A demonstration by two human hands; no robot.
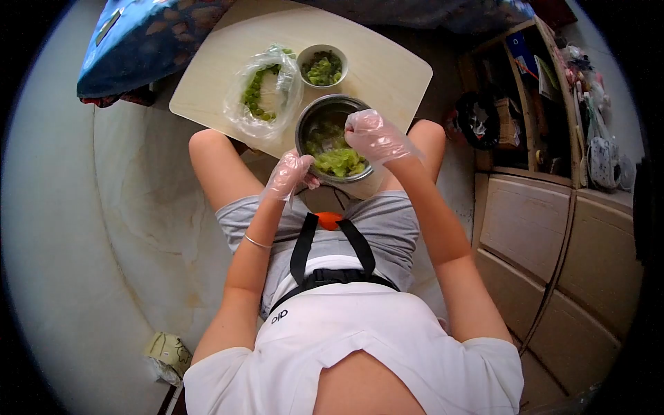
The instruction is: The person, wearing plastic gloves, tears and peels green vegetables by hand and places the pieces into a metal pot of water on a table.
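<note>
A metal bowl (300, 131) sits at the near edge of the low table, with water and green leafy vegetables (340, 163) in it. My right hand (377, 137), in a clear plastic glove, is closed over the bowl's right side; what its fingers hold, if anything, is hidden. Beside the bowl's lower left rim, my left hand (289, 176) wears the same kind of glove. Its fingers are curled, and I cannot make out anything in them. Behind the metal bowl stands a white bowl (301, 70) of greens. To its left lies a clear plastic bag (242, 114) with green pieces inside.
The pale table (394, 69) spans the space in front of my knees. A blue patterned cloth (138, 52) hangs at the upper left. On the right are a wooden shelf (529, 104) and a black bin (476, 119). A yellowish package (168, 351) lies on the floor at lower left.
</note>
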